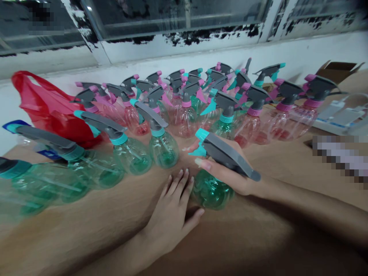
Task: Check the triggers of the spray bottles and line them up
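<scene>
A green see-through spray bottle (212,191) with a grey and teal trigger head stands upright on the wooden table (115,234). My right hand (232,176) is wrapped around its neck, just under the head, thumb toward me. Palm down, my left hand (175,214) lies on the tabletop left of the bottle's base, its fingers stretched and slightly apart, the thumb pointing at the bottle. Whether its fingertips touch the bottle I cannot tell. Beyond the left hand stands another green spray bottle (163,149) with a teal collar.
Several green spray bottles (132,155) line the left side. Pink ones (186,119) with pink collars crowd the back by the wall. A red plastic bag (60,111) sits at the back left. An open cardboard box (339,72) and a whitish clear package (342,115) are at the right.
</scene>
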Demonstrator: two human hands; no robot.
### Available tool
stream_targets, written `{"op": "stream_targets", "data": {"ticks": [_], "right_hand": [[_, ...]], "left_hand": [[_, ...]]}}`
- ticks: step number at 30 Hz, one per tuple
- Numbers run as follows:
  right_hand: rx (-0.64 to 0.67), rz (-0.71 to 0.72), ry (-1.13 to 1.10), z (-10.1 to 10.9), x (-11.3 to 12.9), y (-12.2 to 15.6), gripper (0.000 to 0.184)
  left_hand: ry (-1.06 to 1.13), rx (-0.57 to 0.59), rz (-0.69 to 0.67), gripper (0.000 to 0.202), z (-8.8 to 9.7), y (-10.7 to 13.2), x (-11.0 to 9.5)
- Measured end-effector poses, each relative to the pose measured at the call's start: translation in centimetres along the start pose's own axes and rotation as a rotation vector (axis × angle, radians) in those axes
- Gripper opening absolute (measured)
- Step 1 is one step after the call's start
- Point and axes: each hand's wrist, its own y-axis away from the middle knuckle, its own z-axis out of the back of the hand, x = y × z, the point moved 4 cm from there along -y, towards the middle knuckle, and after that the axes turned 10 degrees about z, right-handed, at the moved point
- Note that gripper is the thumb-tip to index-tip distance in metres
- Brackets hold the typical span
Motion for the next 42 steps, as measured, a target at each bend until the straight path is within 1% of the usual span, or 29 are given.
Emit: {"op": "stream_targets", "data": {"ticks": [5,9,13,16,20,25,33,37,42], "right_hand": [[0.009,-0.008,-0.023,-0.02,0.05,-0.09,0.016],[0.023,0.009,0.026,0.02,0.37,-0.32,0.012],[0.044,0.039,0.056,0.1,0.76,-0.57,0.021],[0.059,0.028,0.052,0.1,0.76,-0.53,0.016],[0.017,0.001,0.022,0.1,0.57,-0.25,0.013],[0.008,-0.004,0.013,-0.01,0.39,-0.14,0.016],[0.002,-0.001,-0.046,-0.08,0.47,-0.32,0.017],[0.022,-0.019,-0.039,-0.07,0.15,-0.11,0.017],[0.016,-0.026,-0.009,0.04,-0.12,0.2,0.019]], "left_hand": [[0.024,-0.022,0.005,0.057,-0.1,0.06,0.08],[0.03,-0.017,-0.002,0.058,-0.16,0.07,0.08],[0.011,-0.011,-0.013,0.059,-0.08,0.05,-0.01],[-0.008,-0.017,-0.01,0.058,0.01,0.02,-0.05],[0.006,-0.026,0.005,0.056,0.03,0.02,0.01],[0.009,-0.024,-0.002,0.056,-0.11,0.01,0.07],[-0.001,-0.02,-0.003,0.056,-0.12,0.07,0.09],[0.017,-0.018,-0.001,0.059,-0.26,0.2,0.12],[0.006,-0.017,-0.005,0.062,-0.29,0.19,0.02]]}}
